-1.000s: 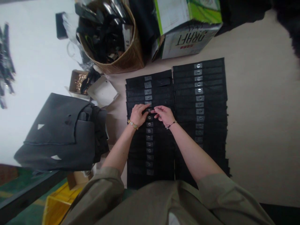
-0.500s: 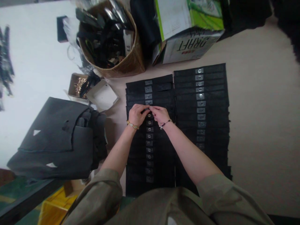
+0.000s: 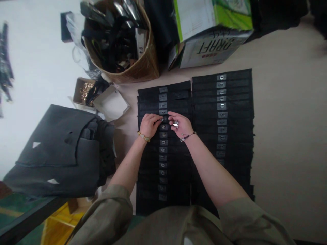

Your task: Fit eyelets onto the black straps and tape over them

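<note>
Black strips (image 3: 178, 160) with grey patches (image 3: 164, 150) beneath my left hand (image 3: 150, 126) and right hand (image 3: 181, 125).
I record a silvery disc (image 3: 161, 119) at left fingertips, silvery pieces (image 3: 175, 124) in right; leftward, dark grey cloth (image 3: 56, 136), white marks (image 3: 36, 145); beyond, green-and-white box (image 3: 231, 17).

I see two columns of flat black fabric pieces, the left column (image 3: 178, 156) and the right column (image 3: 238, 136), lying side by side on the tabletop, each piece partly covering its neighbour. Down each column runs a line of small grey patches (image 3: 162, 105); several carry a round silver disc (image 3: 163, 142). One small silver piece (image 3: 161, 119) is between the left hand's (image 3: 150, 126) fingertips, and shiny metal parts (image 3: 175, 124) lie in the curled right hand (image 3: 183, 126).
</note>
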Tool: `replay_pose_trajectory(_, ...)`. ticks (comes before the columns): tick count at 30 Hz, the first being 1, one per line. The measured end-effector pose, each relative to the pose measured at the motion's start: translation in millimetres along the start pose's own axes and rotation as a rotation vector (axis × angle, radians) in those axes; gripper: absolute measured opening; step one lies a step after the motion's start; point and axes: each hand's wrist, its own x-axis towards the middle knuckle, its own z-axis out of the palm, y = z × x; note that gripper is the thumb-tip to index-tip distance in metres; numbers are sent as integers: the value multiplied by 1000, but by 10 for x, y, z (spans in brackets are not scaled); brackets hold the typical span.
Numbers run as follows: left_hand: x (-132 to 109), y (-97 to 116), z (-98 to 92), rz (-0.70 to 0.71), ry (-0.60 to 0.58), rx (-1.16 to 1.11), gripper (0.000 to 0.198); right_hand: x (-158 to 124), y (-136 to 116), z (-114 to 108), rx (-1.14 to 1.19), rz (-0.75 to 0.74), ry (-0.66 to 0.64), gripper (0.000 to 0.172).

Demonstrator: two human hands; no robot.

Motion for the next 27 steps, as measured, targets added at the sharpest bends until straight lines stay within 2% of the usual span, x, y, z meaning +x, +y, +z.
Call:
replay_pose_trajectory(3,27,-48,-8,5,-90,23,21,-7,-63,-69,11,-1,-14,26)
replay_pose_trajectory(10,94,-13,-27,-48,-150,72,24,6,-12,-151,-138,-18,-33,16)
replay_pose_trajectory(14,84,23,-61,-58,-120,49,36,27,21,-174,-294,-41,-1,7)
replay_pose_trajectory(16,76,44,-85,6,-107,13,39,29,25,-174,-397,-68,-12,10)
replay_pose_trajectory(19,85,74,-114,123,-102,-18,31,22,5,-137,-515,-76,-75,15)
replay_pose_trajectory(21,114,84,-128,145,-89,-10,25,24,-25,-88,-523,-62,-99,15)
replay_pose_trajectory(27,251,54,-94,119,-33,8,25,118,-113,63,-409,-13,-118,13)
